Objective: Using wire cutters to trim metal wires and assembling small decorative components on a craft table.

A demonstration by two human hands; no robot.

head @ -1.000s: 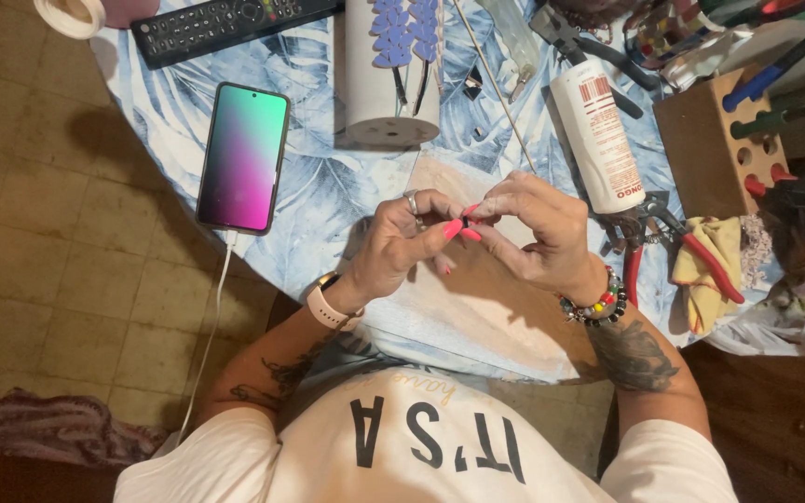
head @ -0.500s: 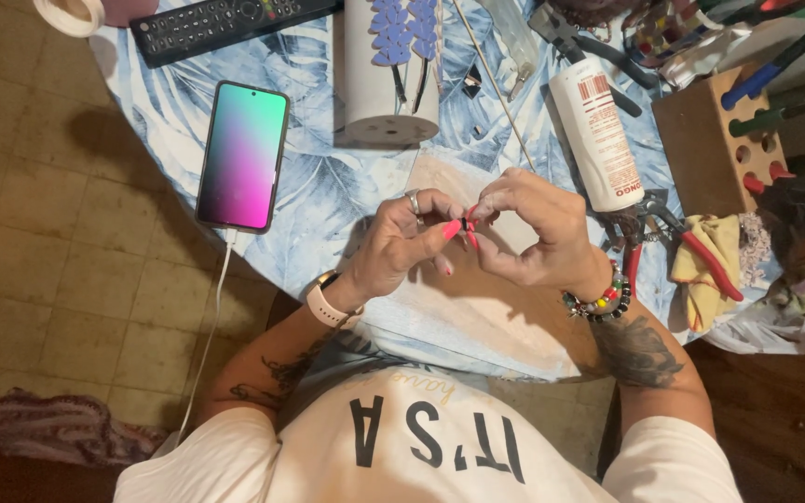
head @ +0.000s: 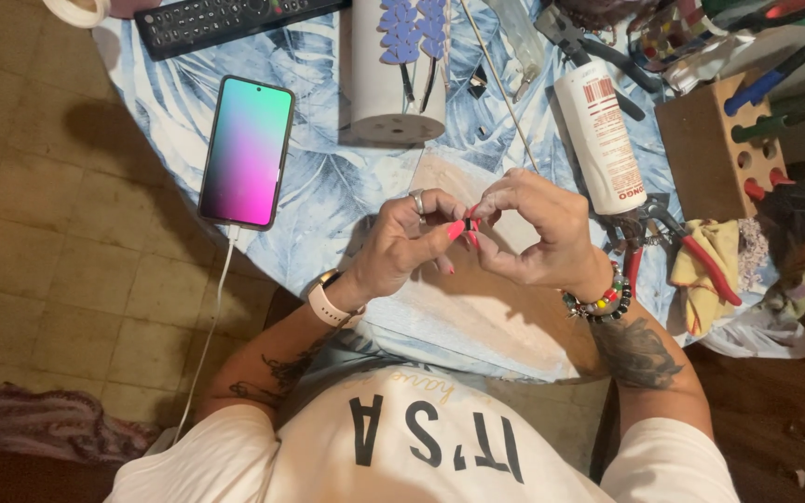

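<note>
Far left: tiled floor, roll of tape (head: 75, 9) at top edge of table (head: 328, 186), which has a blue leaf-print cloth. Black remote (head: 225, 17) next to the tape, lying flat. Below it a phone (head: 246, 151), screen up, pink-green gradient lit, white cable (head: 211, 317) plugged into its bottom end and hanging off the table edge

Centre top: white cylinder (head: 393, 74) on its side, purple shapes on it. Thin stick (head: 500, 88) runs diagonally just right of it

Left hand (head: 402, 247): ring on one finger, watch on wrist, pink nails. Thumb and forefinger pinched together on a small dark piece (head: 468, 222), too small to identify. Right hand (head: 533, 233): beaded bracelet on wrist, fingertips closed on the same piece from the other side. The two hands meet fingertip to fingertip; the piece sits between them, held above a pale sheet (head: 477, 307) on the near part of the table, in front of the person's chest

Right of hands: white bottle (head: 600, 135) lying on its side, near the right hand's knuckles. Red-handled pliers (head: 691, 251) just beside the right wrist, partly on a yellow cloth (head: 710, 256). Wooden block (head: 715, 149) with drilled holes further right, tool handles stuck in it. More tools at top right, cluttered, can't separate them
</note>
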